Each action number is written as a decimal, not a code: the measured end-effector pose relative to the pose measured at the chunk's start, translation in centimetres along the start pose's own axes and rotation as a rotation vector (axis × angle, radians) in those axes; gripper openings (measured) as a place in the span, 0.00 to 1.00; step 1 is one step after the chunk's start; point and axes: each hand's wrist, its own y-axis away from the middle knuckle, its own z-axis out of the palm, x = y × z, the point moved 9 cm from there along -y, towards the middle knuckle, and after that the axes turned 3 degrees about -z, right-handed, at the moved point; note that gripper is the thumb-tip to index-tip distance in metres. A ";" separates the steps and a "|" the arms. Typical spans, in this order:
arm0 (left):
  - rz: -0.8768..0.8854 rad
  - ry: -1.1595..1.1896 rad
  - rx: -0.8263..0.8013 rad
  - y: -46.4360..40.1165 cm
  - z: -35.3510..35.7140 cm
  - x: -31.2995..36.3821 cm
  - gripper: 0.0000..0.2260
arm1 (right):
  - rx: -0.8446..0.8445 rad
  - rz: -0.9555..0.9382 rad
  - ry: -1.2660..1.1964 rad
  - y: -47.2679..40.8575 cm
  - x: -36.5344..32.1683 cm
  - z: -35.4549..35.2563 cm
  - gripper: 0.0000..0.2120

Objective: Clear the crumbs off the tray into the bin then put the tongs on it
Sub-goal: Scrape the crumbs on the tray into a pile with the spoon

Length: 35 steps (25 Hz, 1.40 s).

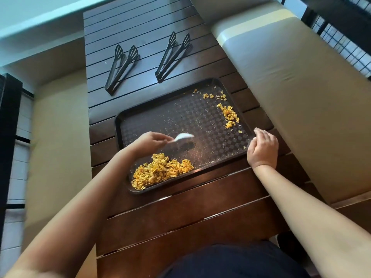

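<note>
The left hand (149, 141) had its fingers curled shut around the handle of a small white brush (183, 136), blurred, whose head hung over the middle of the dark brown rectangular plastic tray (200, 117) with a checkered surface. The right hand (263, 148) rested at the tray's 3 o'clock rim, fingers loosely bent and partly open, fingertips touching the edge and gripping nothing that could be seen. A big heap of yellow-orange flaky crumbs (160, 171) lay at the tray's 7 o'clock corner, just below the left hand; a thinner trail of the same crumbs (229, 114) ran along the 2 o'clock side. Fine specks dotted the rest. Two pairs of black slotted plastic tongs lay off the tray on the dark wooden slatted table (140, 27), one pair (122, 69) at 11 o'clock and the other (173, 57) at 12 o'clock. No writing or label could be read.
</note>
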 end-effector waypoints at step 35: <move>0.093 0.063 0.147 -9.9 2.9 10.4 0.13 | 0.011 0.025 0.003 -0.4 0.5 0.2 0.22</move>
